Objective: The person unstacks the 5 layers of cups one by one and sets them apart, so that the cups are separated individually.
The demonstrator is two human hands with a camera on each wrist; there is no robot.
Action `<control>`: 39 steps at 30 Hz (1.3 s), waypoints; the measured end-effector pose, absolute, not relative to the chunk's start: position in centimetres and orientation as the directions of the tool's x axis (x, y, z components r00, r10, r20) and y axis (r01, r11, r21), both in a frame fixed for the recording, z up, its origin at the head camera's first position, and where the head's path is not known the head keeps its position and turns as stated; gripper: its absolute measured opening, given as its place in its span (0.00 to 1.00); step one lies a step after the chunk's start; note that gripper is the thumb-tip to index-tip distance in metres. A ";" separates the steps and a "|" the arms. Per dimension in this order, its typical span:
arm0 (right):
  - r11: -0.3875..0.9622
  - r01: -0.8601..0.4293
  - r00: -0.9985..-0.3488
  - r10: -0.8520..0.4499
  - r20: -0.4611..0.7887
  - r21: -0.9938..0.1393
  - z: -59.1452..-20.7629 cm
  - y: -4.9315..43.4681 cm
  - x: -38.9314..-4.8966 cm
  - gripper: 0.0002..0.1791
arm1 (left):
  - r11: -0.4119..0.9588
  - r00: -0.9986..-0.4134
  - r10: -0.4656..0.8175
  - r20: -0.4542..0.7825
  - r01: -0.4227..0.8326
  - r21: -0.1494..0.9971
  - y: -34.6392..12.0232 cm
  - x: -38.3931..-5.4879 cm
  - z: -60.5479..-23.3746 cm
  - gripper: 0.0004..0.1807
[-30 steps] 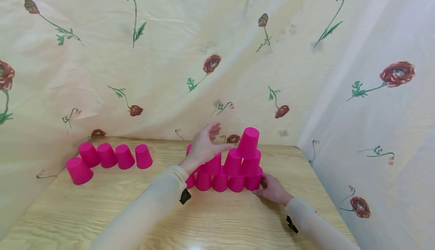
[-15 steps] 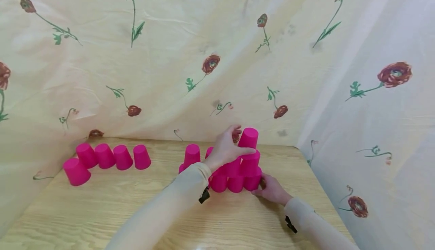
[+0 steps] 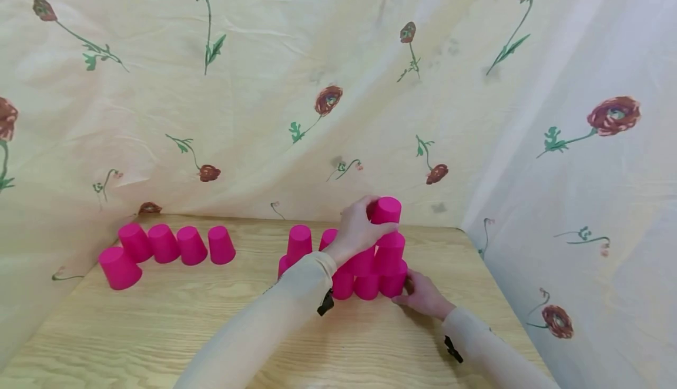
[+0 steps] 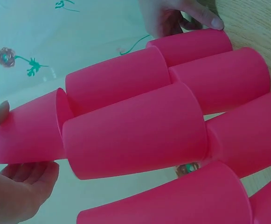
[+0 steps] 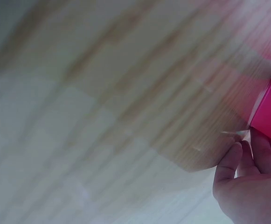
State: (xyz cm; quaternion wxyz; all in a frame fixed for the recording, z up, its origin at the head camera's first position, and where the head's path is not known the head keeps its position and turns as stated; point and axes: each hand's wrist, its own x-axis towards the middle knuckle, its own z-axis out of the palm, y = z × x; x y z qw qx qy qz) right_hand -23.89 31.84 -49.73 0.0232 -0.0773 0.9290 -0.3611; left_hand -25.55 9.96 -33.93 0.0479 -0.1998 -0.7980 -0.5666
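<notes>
In the head view, pink cups stand upside down in a stepped stack at the right of the table. My left hand (image 3: 353,233) grips the single top cup (image 3: 388,210), which sits across two cups of the middle row. In the left wrist view, the thumb and fingers (image 4: 39,182) of this hand lie on opposite sides of that top cup (image 4: 30,128). At the lower right end of the stack, my right hand (image 3: 425,296) holds the bottom-row end cup (image 3: 394,278). My left forearm and hand hide part of the stack.
Several more upside-down pink cups (image 3: 165,243) stand apart on the left of the wooden table (image 3: 132,330). A flowered cloth (image 3: 264,113) hangs close behind the table and along its sides. Another middle-row cup (image 3: 300,241) stands at the stack's left.
My left hand has moved right, from beside the stack to the top cup, and its fingers have closed round it. My right hand has stayed at the bottom end cup.
</notes>
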 end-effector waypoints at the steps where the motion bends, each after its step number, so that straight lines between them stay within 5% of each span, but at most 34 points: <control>1: 0.725 -0.128 -0.987 -0.161 0.014 -0.677 -49.7 31.9 -23.9 0.36 | 0.272 -0.913 0.260 0.314 0.382 0.883 9.9 -25.5 -33.8 0.34; 16: 0.722 -0.171 -0.979 -0.198 0.036 -0.671 -50.2 31.7 -24.4 0.35 | 0.099 -0.822 0.223 0.524 0.554 0.827 3.9 -23.8 -30.6 0.29; 39: 0.726 -0.161 -0.981 -0.192 0.028 -0.668 -50.1 32.2 -24.2 0.36 | 0.135 -0.881 0.033 0.472 0.472 0.871 -4.9 -24.5 -31.7 0.32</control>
